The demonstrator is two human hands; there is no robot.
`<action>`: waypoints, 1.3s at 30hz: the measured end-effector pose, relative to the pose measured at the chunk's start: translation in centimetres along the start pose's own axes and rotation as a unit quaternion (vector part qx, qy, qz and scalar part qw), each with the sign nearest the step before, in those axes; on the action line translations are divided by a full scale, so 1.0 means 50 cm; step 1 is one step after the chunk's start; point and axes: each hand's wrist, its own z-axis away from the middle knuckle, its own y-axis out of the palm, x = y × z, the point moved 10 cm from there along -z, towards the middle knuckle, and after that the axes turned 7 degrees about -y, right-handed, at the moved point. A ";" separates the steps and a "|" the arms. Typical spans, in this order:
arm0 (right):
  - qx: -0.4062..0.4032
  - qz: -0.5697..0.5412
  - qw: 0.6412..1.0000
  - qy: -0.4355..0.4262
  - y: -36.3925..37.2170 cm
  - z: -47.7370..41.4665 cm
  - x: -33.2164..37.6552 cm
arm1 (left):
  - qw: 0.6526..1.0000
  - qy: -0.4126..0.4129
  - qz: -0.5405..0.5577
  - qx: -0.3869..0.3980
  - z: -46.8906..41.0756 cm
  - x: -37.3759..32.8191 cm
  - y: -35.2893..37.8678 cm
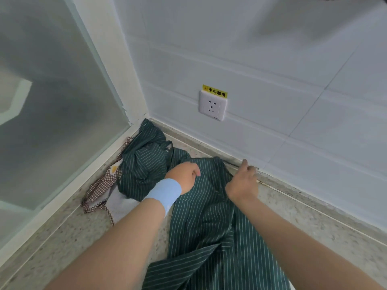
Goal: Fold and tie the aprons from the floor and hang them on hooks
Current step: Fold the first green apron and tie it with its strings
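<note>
the left hand (184, 174), in a pale blue wristband (165, 192), curls its fingers into the green striped apron (209, 222). the right hand (243, 182) pinches what seems to be that apron's upper edge, close to the foot of the wall (293, 59). the apron lies spread on the speckled stone floor (69, 237). in the corner a second green striped apron (144, 162) is crumpled on a brown checked apron (98, 188): three aprons counted. one white socket (212, 105) carries a yellow label (215, 91) reading "小心触电". the wall has white tiles; a frosted glass panel (52, 101) stands left.
</note>
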 end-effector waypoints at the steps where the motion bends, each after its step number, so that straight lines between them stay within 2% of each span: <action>1: -0.029 0.042 0.998 -0.037 -0.004 0.003 0.019 | 0.999 -0.002 -0.041 0.032 -0.015 0.007 0.031; 3: -0.046 0.098 0.985 -0.137 0.011 0.006 0.074 | 0.993 -0.005 -0.100 0.056 -0.045 0.022 0.074; 5: 0.020 0.073 0.974 -0.212 0.069 0.000 0.112 | 0.990 -0.005 -0.129 0.059 -0.075 0.038 0.104; 7: 0.117 0.053 0.970 -0.207 0.135 -0.005 0.123 | 0.986 -0.001 -0.160 0.057 -0.096 0.052 0.119; 8: 0.138 0.059 0.970 -0.193 0.154 -0.008 0.124 | 0.983 0.000 -0.173 0.055 -0.105 0.059 0.118; 11: 0.119 0.039 0.983 -0.137 0.162 -0.036 0.113 | 0.978 0.003 -0.208 0.031 -0.126 0.078 0.093; 14: 0.105 0.015 0.984 -0.145 0.159 -0.051 0.134 | 0.976 0.007 -0.216 -0.002 -0.133 0.097 0.040; 17: 0.119 -0.121 0.973 -0.159 0.164 -0.058 0.176 | 0.984 -0.027 -0.174 -0.022 -0.138 0.147 -0.020; 19: 0.155 -0.163 0.957 -0.182 0.173 -0.058 0.213 | 0.984 -0.058 -0.156 -0.058 -0.133 0.193 -0.062; 22: 0.170 -0.052 0.958 -0.225 0.192 -0.057 0.240 | 0.979 -0.111 -0.073 -0.157 -0.090 0.240 -0.102; 23: 0.149 0.006 0.960 -0.237 0.192 -0.056 0.241 | 0.975 -0.102 -0.036 -0.196 -0.066 0.235 -0.104; 25: 0.075 0.109 0.956 -0.263 0.178 -0.041 0.240 | 0.973 0.002 -0.024 -0.230 -0.015 0.183 -0.071; 27: 0.008 0.127 0.940 -0.316 0.165 -0.008 0.247 | 0.969 0.130 -0.113 -0.178 0.029 0.131 0.023; 28: 0.002 0.116 0.929 -0.350 0.171 0.015 0.249 | 0.964 0.156 -0.165 -0.139 0.043 0.131 0.074; 30: 0.043 0.107 0.907 -0.406 0.204 0.064 0.243 | 0.957 0.117 -0.249 -0.090 0.055 0.179 0.136; 33: 0.145 0.152 0.883 -0.419 0.272 0.119 0.205 | 0.961 0.003 -0.258 -0.094 0.074 0.260 0.133; 36: 0.139 0.158 0.880 -0.426 0.278 0.159 0.184 | 0.969 -0.057 -0.198 -0.137 0.120 0.267 0.098; 39: 0.133 0.126 0.878 -0.443 0.262 0.222 0.183 | 0.977 -0.057 -0.081 -0.190 0.193 0.242 0.086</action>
